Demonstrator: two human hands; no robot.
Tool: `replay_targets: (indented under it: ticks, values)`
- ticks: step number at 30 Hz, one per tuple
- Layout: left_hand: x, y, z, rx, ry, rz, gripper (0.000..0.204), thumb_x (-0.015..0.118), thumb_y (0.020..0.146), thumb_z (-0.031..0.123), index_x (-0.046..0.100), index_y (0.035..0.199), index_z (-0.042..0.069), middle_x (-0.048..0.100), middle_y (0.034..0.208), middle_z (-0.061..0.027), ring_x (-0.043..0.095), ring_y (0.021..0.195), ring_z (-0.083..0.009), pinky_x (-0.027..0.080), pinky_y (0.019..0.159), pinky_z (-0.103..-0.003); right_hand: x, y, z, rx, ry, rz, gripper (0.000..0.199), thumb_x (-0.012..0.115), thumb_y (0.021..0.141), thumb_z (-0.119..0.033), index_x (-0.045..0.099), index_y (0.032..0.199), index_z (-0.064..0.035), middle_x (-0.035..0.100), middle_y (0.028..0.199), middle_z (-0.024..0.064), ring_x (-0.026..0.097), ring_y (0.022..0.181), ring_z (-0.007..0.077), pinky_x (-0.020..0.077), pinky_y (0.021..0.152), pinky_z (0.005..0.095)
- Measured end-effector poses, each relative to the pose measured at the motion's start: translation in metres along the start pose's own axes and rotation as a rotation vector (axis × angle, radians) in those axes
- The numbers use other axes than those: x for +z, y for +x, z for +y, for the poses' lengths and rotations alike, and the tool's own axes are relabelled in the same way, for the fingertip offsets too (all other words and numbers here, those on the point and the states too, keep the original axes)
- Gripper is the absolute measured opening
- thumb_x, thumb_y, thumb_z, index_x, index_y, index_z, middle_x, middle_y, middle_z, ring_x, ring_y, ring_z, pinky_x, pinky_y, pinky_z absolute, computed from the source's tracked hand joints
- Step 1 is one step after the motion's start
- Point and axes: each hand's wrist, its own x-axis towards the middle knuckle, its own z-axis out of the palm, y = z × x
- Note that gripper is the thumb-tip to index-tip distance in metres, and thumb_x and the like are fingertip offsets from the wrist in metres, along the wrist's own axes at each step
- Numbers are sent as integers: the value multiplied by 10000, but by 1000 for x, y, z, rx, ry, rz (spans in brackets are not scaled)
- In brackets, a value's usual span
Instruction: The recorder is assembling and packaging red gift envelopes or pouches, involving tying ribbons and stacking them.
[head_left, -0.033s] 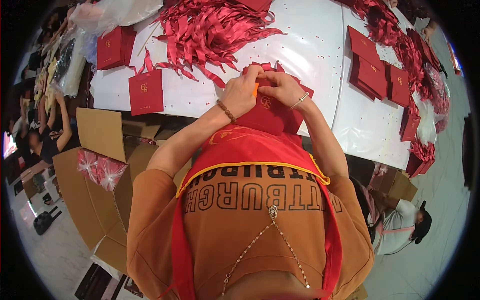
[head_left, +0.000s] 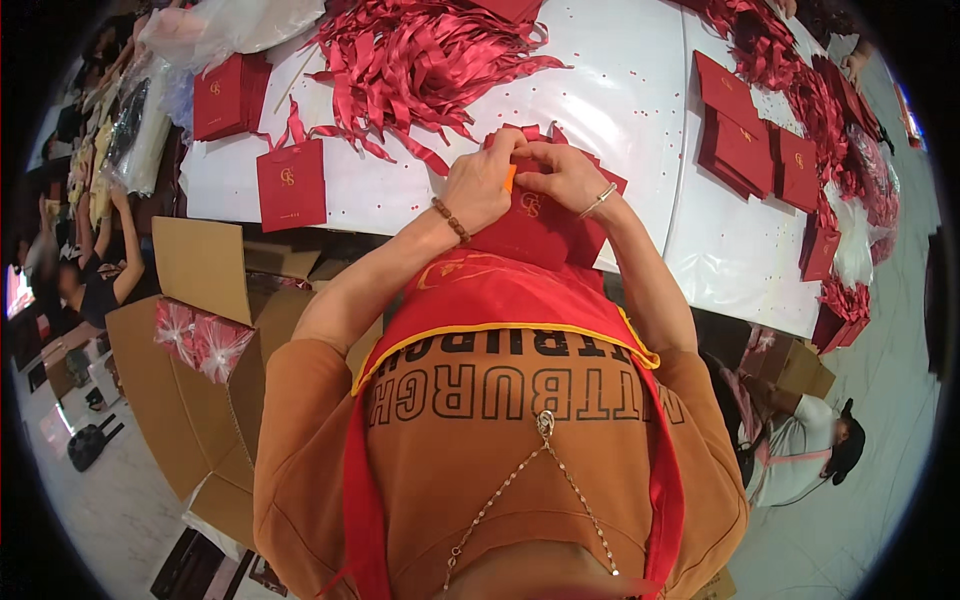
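Observation:
In front of me a small red paper gift bag (head_left: 520, 238) with a gold emblem leans at the table's near edge, against my red apron. My left hand (head_left: 482, 182) is closed at its upper left edge, with a bit of orange (head_left: 510, 179) showing beside the fingers. On the upper right, my right hand (head_left: 566, 178) is curled in a pinch, its fingertips meeting those of the left. Red ribbon (head_left: 533, 134) shows just beyond the fingers; exactly what the fingertips pinch is hidden. Another red bag (head_left: 292, 186) with ribbon handles lies to the left.
A heap of red ribbons (head_left: 410, 70) lies beyond my hands on the white table (head_left: 640, 120). Stacked red bags (head_left: 228, 97) stand at the far left, more bags (head_left: 738, 150) at the right. An open cardboard box (head_left: 180, 390) is at my left. Other people work nearby.

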Motion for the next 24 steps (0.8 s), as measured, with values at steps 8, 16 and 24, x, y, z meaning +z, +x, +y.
replay_targets:
  ticks: [8,16,24]
  values:
    - [-27,14,-2,-305,-466,-357,368,543,759,15,401,1097,52,536,586,-68,533,487,-157,389,434,-275,-5,-1,3,-15,54,-91,384,604,772,-79,509,1135,0,572,1016,77,529,893,125,424,787,254]
    - [-18,13,-8,-326,-577,-216,341,549,780,-4,435,1092,74,514,603,8,454,510,-50,348,458,-200,-7,-2,-7,-37,-62,-96,362,607,776,-99,519,1116,-11,574,952,60,516,860,105,417,777,246]
    - [-21,14,2,44,-178,-138,272,587,761,70,480,1011,70,608,751,-102,599,648,-258,456,570,-326,-1,3,18,-268,235,11,355,631,746,-193,560,1076,-86,570,780,91,544,746,173,416,679,291]
